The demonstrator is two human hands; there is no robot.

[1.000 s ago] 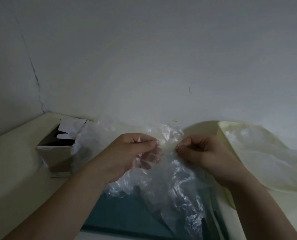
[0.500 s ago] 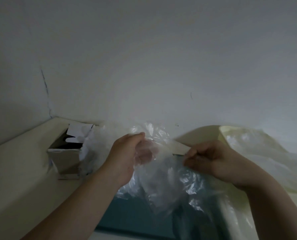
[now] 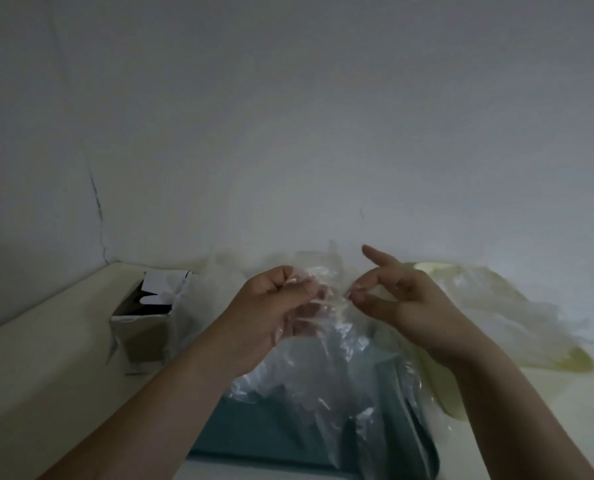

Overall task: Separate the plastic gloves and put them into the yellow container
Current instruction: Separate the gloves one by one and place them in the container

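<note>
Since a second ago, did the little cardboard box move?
No. The cardboard box sits in the same spot beside the wall crack; only the view shifted.

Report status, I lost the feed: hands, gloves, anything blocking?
Left hand and right hand both pinch the plastic gloves, held over a teal bin. Yellow container just right, some plastic already inside. Nothing seen in the way.
</note>
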